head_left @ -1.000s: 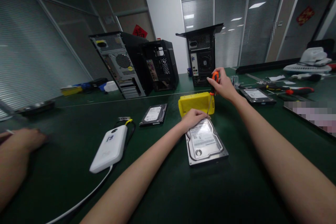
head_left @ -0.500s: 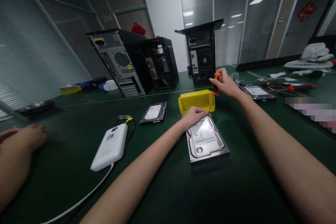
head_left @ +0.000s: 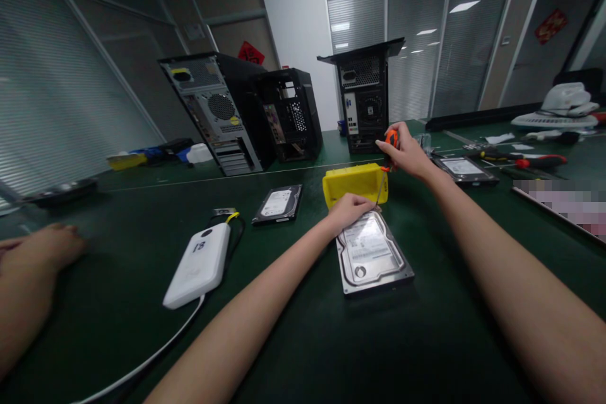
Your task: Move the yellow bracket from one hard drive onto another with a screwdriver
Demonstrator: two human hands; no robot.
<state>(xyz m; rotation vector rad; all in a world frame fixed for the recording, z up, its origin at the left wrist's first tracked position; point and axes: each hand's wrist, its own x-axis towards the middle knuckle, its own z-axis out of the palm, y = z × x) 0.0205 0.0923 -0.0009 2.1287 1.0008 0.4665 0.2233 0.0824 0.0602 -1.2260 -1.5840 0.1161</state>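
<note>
A silver hard drive (head_left: 372, 252) lies flat on the green table in front of me, its label facing up. My left hand (head_left: 349, 209) presses on the drive's far left part, fingers closed at its far edge and partly hiding it. Above and to the right, my right hand (head_left: 404, 151) is closed around the orange-and-black handle of a screwdriver (head_left: 391, 139). Its shaft slants down to the drive's far edge, by my left fingertips. The exact contact of the tip is too small to make out. Just behind the drive is a yellow plastic bin (head_left: 356, 180).
Two more hard drives (head_left: 278, 203) (head_left: 463, 169) lie left and right. A white power bank (head_left: 199, 265) with a cable is at left, near another person's hand (head_left: 52, 249). Computer cases (head_left: 237, 113) stand behind; pliers (head_left: 540, 161) and other tools lie at right.
Both hands, the screwdriver and the hard drive keep nearly the same positions. Only a very slight shift of the whole view shows.
</note>
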